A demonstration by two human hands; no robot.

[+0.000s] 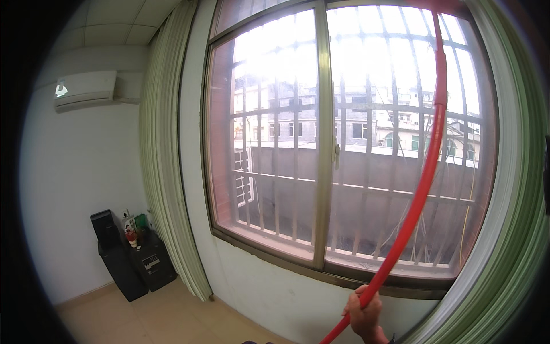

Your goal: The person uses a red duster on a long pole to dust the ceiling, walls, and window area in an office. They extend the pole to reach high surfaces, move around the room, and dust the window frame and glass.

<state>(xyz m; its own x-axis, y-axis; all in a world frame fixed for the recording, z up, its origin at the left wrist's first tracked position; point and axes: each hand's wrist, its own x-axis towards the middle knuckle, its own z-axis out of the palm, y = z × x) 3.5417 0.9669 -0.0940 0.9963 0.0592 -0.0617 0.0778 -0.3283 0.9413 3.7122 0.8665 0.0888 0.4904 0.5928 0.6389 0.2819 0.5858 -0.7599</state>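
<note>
My right hand (364, 310) is wrapped around a long red pole (412, 215) near the bottom of the view. The pole slants up to the right across the right pane of a sliding window (325, 137) and looks bent by the lens. At the top edge, its upper end meets a blurred red shape (434, 5), partly cut off; I cannot tell what it is. My left hand is out of view. A latch (337, 154) sits on the window's middle frame.
Green pleated curtains hang left (165, 142) and right (522, 206) of the window. Metal security bars (294, 172) stand outside the glass. A black safe (152, 262) and a black cabinet (122, 271) rest on the tiled floor (189, 320). An air conditioner (88, 90) is wall-mounted.
</note>
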